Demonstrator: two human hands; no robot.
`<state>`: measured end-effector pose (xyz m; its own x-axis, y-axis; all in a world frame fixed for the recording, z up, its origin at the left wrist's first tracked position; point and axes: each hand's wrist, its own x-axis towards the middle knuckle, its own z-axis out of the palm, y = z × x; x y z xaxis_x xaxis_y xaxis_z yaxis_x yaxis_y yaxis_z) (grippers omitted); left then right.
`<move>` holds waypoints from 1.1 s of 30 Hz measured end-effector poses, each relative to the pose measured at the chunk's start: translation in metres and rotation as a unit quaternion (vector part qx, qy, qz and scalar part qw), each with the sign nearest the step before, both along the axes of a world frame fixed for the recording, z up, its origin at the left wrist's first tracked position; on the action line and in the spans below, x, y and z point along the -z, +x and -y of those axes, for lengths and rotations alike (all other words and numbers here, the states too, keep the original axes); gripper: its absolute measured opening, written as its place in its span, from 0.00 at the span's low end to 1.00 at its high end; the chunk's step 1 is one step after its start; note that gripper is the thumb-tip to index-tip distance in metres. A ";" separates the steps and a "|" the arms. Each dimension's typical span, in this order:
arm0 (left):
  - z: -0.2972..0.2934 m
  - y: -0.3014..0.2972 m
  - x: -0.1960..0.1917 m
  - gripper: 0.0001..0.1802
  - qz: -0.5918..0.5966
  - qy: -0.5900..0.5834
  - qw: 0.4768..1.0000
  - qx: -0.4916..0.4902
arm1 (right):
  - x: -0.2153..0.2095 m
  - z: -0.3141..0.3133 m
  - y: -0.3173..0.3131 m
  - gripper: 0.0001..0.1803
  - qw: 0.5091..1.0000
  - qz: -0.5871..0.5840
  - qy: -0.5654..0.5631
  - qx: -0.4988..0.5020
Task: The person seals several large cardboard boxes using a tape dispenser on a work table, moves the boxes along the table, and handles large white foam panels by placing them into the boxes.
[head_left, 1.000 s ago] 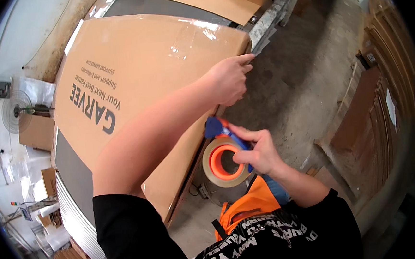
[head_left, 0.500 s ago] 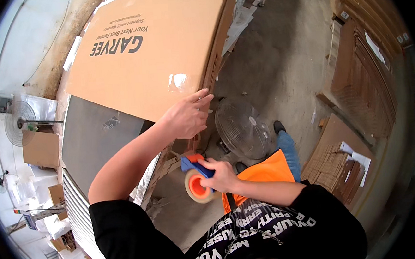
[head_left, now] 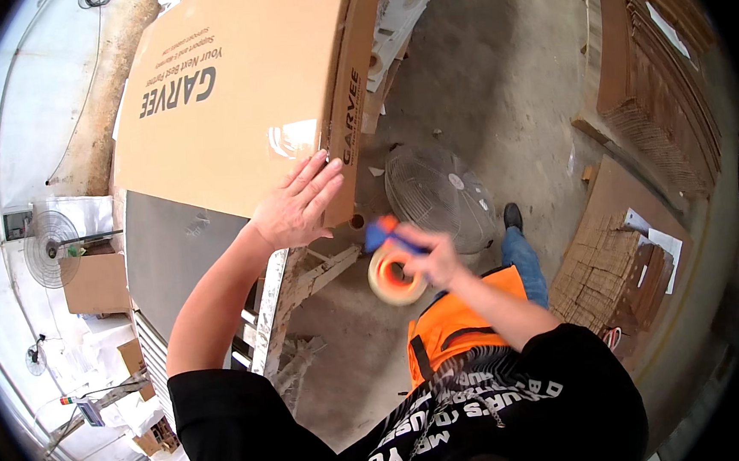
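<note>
Left hand (head_left: pixel 295 210): spread flat on the cardboard box (head_left: pixel 240 94) corner, over glossy tape.
Right hand (head_left: pixel 431 259): clamped on tape dispenser (head_left: pixel 393 267), clear of box.
Progress: one strip looks laid; further sealing probably remains.

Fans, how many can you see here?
3: a floor fan lying on the concrete beside the right hand, and two wall fans at far left. Others may be hidden.

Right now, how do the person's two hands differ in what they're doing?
The left hand lies open and flat, fingers spread, on the near edge of the large flat brown cardboard box. The right hand is closed around an orange-and-blue tape dispenser, held off the box. Both are bare.
</note>
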<state>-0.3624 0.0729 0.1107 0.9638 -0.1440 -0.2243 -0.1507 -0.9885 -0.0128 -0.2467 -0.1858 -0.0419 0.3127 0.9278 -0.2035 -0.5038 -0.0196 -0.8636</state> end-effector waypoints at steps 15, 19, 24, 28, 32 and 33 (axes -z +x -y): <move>0.007 0.008 -0.010 0.33 0.095 -0.006 0.995 0.017 | -0.055 -0.070 -0.090 0.34 0.958 0.267 -0.062 0.077; 0.008 0.014 -0.010 0.21 0.103 0.029 0.994 0.030 | -0.052 -0.104 -0.094 0.34 0.884 0.446 -0.056 -0.127; 0.021 0.003 -0.007 0.15 0.086 -0.006 0.996 0.016 | -0.032 -0.059 -0.014 0.37 0.849 0.442 0.063 -0.282; 0.042 0.036 -0.032 0.24 -0.119 0.063 0.990 0.032 | -0.002 -0.010 0.136 0.34 0.894 0.361 -0.003 -0.266; 0.010 0.149 -0.020 0.35 -0.316 0.186 0.930 -0.022 | 0.037 -0.041 0.289 0.35 0.899 0.394 -0.092 -0.167; -0.009 0.190 -0.015 0.40 -0.350 0.238 0.906 -0.012 | 0.042 -0.062 0.323 0.36 0.904 0.385 -0.108 -0.154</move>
